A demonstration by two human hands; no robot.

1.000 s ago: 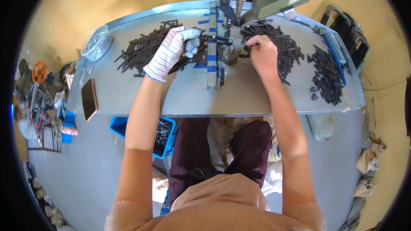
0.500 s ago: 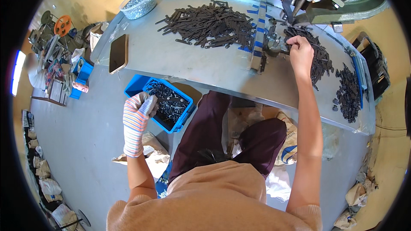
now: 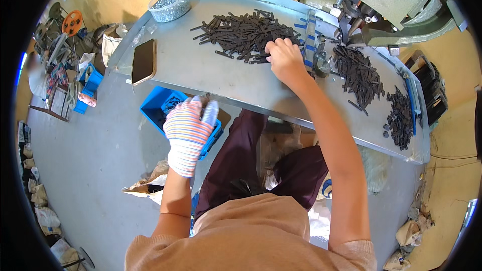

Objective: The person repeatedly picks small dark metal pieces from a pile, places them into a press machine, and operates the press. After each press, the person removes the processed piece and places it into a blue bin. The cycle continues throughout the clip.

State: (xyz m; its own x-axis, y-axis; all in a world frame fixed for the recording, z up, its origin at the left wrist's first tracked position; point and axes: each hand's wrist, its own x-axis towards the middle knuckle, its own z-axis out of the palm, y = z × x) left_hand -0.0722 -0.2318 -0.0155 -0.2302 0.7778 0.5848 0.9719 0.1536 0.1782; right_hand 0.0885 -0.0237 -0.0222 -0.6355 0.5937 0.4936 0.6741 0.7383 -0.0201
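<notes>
My right hand [image 3: 287,60], bare, reaches to the right edge of a pile of dark flat strips with holed ends [image 3: 236,32] on the metal table. Its fingers are curled together against the strips; what they pinch is hidden. My left hand [image 3: 188,125], in a striped knit glove, is over a blue bin [image 3: 153,108], close to the table's front edge. Its thumb stands apart from the slightly blurred fingers, with nothing visible between them. Dark pieces lie in the bin, partly hidden by the glove.
A machine [image 3: 371,25] stands at the back right, beside a blue-striped bar [image 3: 310,40]. More dark strips [image 3: 359,73] and a heap of small dark pieces [image 3: 400,120] lie on the right. A phone [image 3: 144,61] and a clear tub of shiny small parts [image 3: 169,6] sit at left.
My right hand has moved left from the machine area to the pile of strips. My left hand has shifted right and up over the bin; the dark strip it held no longer shows.
</notes>
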